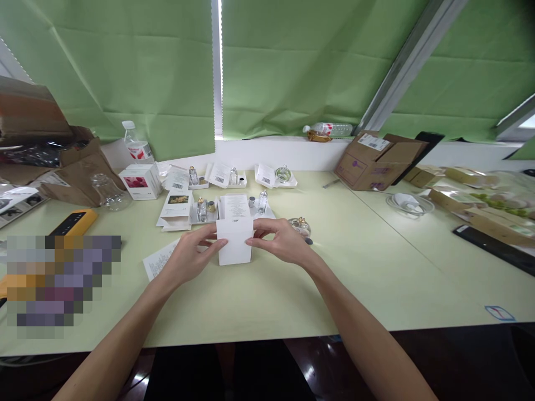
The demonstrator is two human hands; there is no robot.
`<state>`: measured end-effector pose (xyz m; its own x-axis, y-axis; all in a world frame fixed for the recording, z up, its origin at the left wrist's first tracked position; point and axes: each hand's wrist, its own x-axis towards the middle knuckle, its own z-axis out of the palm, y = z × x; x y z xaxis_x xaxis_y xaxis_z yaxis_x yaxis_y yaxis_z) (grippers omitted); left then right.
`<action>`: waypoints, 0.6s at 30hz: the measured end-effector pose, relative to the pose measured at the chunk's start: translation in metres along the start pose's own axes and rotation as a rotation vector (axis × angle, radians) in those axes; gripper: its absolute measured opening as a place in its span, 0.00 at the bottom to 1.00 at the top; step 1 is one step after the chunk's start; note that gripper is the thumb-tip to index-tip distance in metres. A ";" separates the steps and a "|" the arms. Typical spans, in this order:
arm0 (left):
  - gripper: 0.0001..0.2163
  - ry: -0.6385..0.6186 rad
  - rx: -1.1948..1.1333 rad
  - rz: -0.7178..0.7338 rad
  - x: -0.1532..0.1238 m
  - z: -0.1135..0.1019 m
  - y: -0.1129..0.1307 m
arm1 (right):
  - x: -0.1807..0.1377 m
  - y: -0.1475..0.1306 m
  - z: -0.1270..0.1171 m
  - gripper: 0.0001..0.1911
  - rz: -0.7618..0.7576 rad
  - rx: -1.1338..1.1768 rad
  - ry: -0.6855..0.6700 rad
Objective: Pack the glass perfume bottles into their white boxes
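A small white carton [234,245] stands on the table in front of me, its plain side facing me. My left hand [193,253] grips its left edge between thumb and fingers. At the opposite edge, my right hand [278,239] pinches the carton the same way. Just behind my right hand lies a round glass perfume bottle [301,225], partly hidden by the fingers. Beyond the carton, a printed box flap [236,207] rises beside an upright clear bottle [262,202]. A printed sheet [161,259] lies flat next to my left hand.
Several opened boxes with perfume bottles stand behind, among them one with a round green bottle [283,174]. A white box [141,182] and an empty plastic bottle [109,192] are left. A cardboard box [376,161] and a coiled white cable [409,204] are right.
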<state>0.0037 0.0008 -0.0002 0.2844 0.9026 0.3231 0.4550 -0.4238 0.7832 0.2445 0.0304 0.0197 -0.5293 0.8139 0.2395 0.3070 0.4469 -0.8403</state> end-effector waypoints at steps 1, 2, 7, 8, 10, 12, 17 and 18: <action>0.15 0.002 -0.004 -0.002 0.000 0.000 0.000 | 0.000 0.000 0.000 0.12 -0.005 0.005 -0.002; 0.15 0.002 -0.008 -0.004 0.000 0.000 -0.001 | 0.000 -0.001 0.000 0.12 -0.010 0.011 -0.004; 0.16 -0.015 -0.055 -0.021 0.000 -0.001 0.000 | 0.000 -0.002 0.000 0.13 -0.012 0.021 -0.011; 0.16 -0.019 -0.072 -0.025 0.000 -0.001 0.000 | 0.000 -0.003 -0.001 0.13 -0.008 0.020 -0.011; 0.15 -0.026 -0.109 -0.033 0.000 -0.001 0.001 | -0.001 -0.003 -0.001 0.12 0.000 0.019 -0.016; 0.15 -0.031 -0.150 -0.045 0.000 0.000 0.002 | -0.001 -0.003 -0.001 0.11 0.009 0.023 -0.024; 0.16 -0.062 -0.269 -0.084 0.000 0.000 0.002 | -0.001 -0.004 -0.002 0.11 0.027 0.054 -0.051; 0.16 -0.069 -0.284 -0.094 0.000 0.000 0.003 | -0.001 -0.004 -0.002 0.11 0.028 0.062 -0.053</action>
<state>0.0049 -0.0002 0.0019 0.3137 0.9253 0.2132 0.2305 -0.2920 0.9282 0.2456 0.0288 0.0239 -0.5628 0.8042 0.1912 0.2735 0.3994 -0.8751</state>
